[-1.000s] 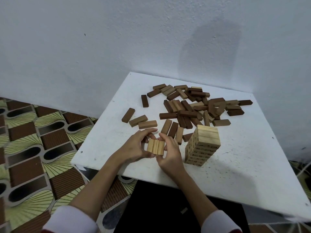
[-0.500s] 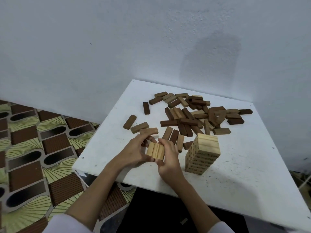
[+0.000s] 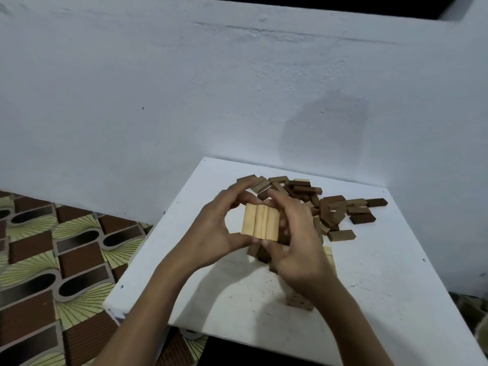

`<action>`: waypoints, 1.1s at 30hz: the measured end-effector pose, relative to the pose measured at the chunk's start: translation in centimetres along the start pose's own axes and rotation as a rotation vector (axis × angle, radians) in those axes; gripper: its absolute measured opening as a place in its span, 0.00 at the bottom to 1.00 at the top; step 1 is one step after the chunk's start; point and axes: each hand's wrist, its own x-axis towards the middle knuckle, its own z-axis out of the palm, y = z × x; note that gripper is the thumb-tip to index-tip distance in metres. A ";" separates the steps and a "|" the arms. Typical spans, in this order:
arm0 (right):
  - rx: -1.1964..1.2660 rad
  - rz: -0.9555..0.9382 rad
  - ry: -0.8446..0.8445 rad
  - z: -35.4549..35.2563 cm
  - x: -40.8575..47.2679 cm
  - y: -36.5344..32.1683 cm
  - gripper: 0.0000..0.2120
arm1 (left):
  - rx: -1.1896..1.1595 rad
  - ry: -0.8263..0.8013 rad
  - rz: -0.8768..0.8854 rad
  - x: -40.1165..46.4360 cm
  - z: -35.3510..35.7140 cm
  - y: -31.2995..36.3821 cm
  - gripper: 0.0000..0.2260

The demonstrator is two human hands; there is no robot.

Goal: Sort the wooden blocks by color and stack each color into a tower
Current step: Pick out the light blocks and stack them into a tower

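A white desk stands against a pale wall, its top speckled with dark marks. Toward its far edge lies a loose heap of brown wooden blocks (a few paler ones among them), with one dark block lying at the heap's right end. Nearer, a light-wood tower stands on the desk, mostly hidden behind a forearm.

Held blocks: between left hand and right hand — above table.
Loose pile: behind, rightward.
Tower: under right forearm.
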 end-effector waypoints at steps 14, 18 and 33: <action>-0.036 0.212 -0.052 -7.8 -4.4 4.8 0.34 | 0.002 -0.192 0.033 1.6 8.5 2.6 0.39; 0.055 0.264 -0.047 -7.6 -4.8 5.3 0.30 | 0.017 -0.205 0.006 1.6 9.0 2.1 0.40; 0.057 0.259 -0.096 -7.3 -5.4 6.8 0.34 | 0.107 -0.266 -0.015 1.5 9.6 1.3 0.39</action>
